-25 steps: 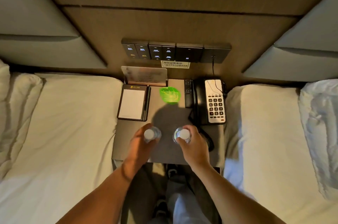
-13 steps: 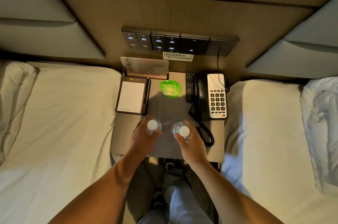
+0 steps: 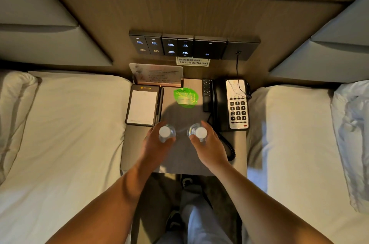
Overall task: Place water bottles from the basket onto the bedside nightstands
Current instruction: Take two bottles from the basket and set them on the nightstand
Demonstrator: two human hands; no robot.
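Left bed (image 3: 65,124). Notepad (image 3: 142,106). Left hand (image 3: 155,146) wrapped around left bottle (image 3: 165,133), upright over the nightstand (image 3: 130,144). Right hand (image 3: 209,148) wrapped around right bottle (image 3: 198,133), just beside the first. Telephone (image 3: 229,104). Right bed (image 3: 289,134).

Both forearms are bare, with no sleeve, watch or band showing down to the left hand (image 3: 154,149) and right hand (image 3: 209,149). Below the near edge of the nightstand (image 3: 131,144), the legs wear light grey-blue trousers (image 3: 201,221). Dark shoes (image 3: 174,221) show beside them, dim in shadow.
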